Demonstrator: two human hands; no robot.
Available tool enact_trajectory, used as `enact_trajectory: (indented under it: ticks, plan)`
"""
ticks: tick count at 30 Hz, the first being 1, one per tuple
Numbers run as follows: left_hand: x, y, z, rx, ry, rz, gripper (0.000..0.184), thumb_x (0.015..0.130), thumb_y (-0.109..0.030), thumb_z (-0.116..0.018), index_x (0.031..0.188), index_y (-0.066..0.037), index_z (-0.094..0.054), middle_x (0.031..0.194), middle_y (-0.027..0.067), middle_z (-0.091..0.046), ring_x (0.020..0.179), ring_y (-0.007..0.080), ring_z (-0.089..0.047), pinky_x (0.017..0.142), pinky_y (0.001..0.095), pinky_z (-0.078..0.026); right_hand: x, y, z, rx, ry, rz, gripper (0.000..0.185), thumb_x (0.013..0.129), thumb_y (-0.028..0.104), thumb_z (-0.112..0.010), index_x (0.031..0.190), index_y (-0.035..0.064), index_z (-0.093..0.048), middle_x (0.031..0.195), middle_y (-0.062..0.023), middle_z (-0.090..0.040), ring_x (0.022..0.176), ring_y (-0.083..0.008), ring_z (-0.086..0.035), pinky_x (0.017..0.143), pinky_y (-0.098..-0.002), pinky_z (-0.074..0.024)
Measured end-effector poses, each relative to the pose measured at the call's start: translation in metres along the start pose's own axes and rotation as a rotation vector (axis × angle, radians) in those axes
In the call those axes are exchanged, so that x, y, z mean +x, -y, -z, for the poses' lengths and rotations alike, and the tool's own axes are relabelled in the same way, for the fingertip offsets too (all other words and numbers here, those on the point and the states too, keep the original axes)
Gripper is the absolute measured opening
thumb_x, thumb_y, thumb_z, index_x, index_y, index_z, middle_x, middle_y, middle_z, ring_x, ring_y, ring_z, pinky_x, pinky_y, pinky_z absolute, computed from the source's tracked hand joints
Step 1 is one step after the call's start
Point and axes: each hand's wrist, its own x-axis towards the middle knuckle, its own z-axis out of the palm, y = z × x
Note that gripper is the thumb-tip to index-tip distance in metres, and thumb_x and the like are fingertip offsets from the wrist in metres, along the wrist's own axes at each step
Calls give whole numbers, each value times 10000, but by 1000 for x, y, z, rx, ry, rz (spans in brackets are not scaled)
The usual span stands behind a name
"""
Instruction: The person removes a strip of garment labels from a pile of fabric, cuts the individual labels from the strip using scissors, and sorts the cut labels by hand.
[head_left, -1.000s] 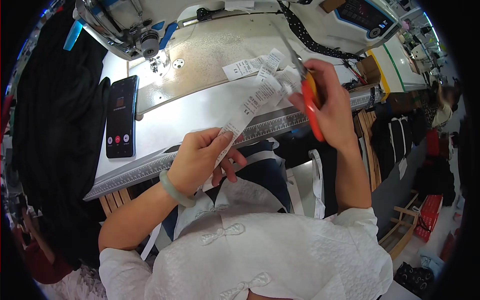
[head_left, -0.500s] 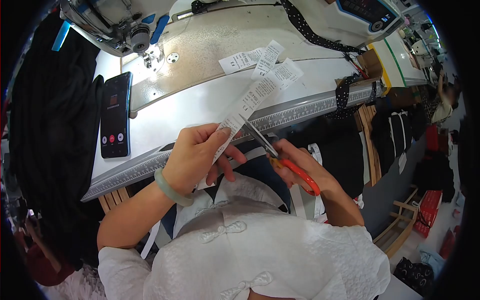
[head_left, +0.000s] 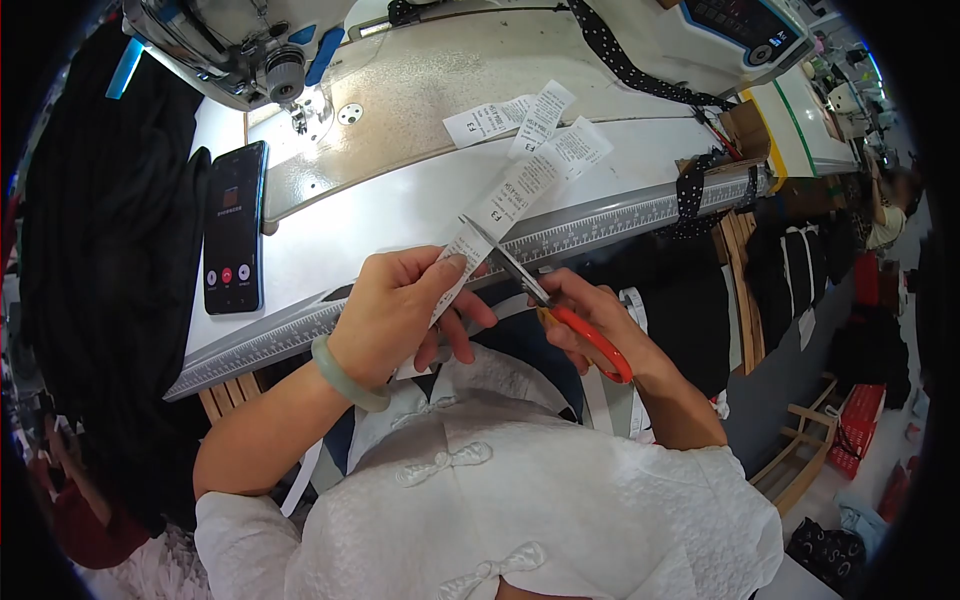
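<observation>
Holding a long white strip of printed labels (head_left: 522,190) in the left hand (head_left: 392,312) and metal scissors with red handles (head_left: 530,288) in the right hand (head_left: 592,322).
Pinching the lower part between thumb and fingers, and laying the thin blades across the strip, close to the left thumb. Beside the strip: two small white printed labels (head_left: 487,122), overlapping. To the left, on the white table (head_left: 330,245): a flat black phone with a lit screen (head_left: 234,230), near the silver sewing machine (head_left: 205,55). Along the edge: a long grey ruler (head_left: 590,233).
</observation>
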Motion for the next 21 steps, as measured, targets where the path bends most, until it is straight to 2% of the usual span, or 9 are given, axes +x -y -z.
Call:
enact_trajectory:
  ticks: [3, 6, 9, 12, 13, 15, 18, 21]
  plan:
    - [0, 0, 0, 8, -4, 0, 348, 1020, -225, -472, 1121, 77, -613, 780, 178, -689, 486, 183, -641, 313, 218, -388, -2, 1, 0, 3, -9, -38, 400, 921, 276, -680, 1177, 14, -518, 593, -1, -542, 388, -62, -474, 357, -214, -339]
    - [-1, 2, 0, 27, -1, -12, 350, 1023, -236, -473, 1135, 65, -611, 790, 165, -691, 516, 172, -651, 329, 211, -396, -3, 14, 1, 188, -65, -194, 368, 917, 220, -686, 1168, 12, -515, 604, 6, -546, 394, -53, -472, 339, -221, -323]
    - [0, 8, 0, 41, 56, -71, 350, 1029, -252, -467, 1155, 42, -611, 802, 142, -694, 555, 153, -660, 365, 195, -411, 1, 8, 9, 377, -104, -79, 367, 895, 163, -708, 1164, 10, -511, 625, 8, -554, 381, -45, -437, 364, -214, -326]
    - [2, 12, -6, 58, 160, -45, 348, 1035, -264, -459, 1168, 20, -610, 817, 126, -696, 583, 136, -663, 402, 186, -424, 0, 37, 9, 101, -139, -112, 386, 873, 138, -731, 1167, 24, -508, 648, -13, -568, 453, -70, -497, 456, -220, -388]
    - [5, 14, -9, 47, 192, -32, 326, 1035, -263, -463, 1144, 7, -609, 833, 97, -699, 599, 103, -660, 403, 179, -415, 4, 38, 6, 5, -188, -37, 400, 861, 118, -736, 1177, 32, -506, 666, -25, -578, 499, -81, -521, 496, -230, -409]
    - [9, 18, -14, 70, 246, -47, 319, 1037, -261, -458, 1133, 3, -611, 830, 90, -699, 603, 99, -658, 405, 179, -415, 11, 41, -1, -194, -288, 116, 436, 837, 79, -747, 1197, 47, -503, 701, -48, -598, 592, -102, -569, 576, -250, -452]
    - [9, 17, -19, 94, 274, -60, 317, 1041, -261, -451, 1114, 4, -610, 853, 93, -700, 625, 111, -663, 434, 191, -447, 20, 37, 0, -199, -287, 162, 495, 807, 36, -744, 1231, 83, -495, 779, -85, -628, 709, -134, -599, 647, -277, -481]
    - [6, 14, -15, 110, 230, -84, 331, 1043, -267, -449, 1112, 17, -604, 880, 121, -701, 658, 146, -681, 476, 209, -495, 22, 58, 3, -373, -417, 177, 486, 806, 27, -724, 1234, 101, -507, 819, -107, -639, 699, -144, -592, 666, -277, -490]
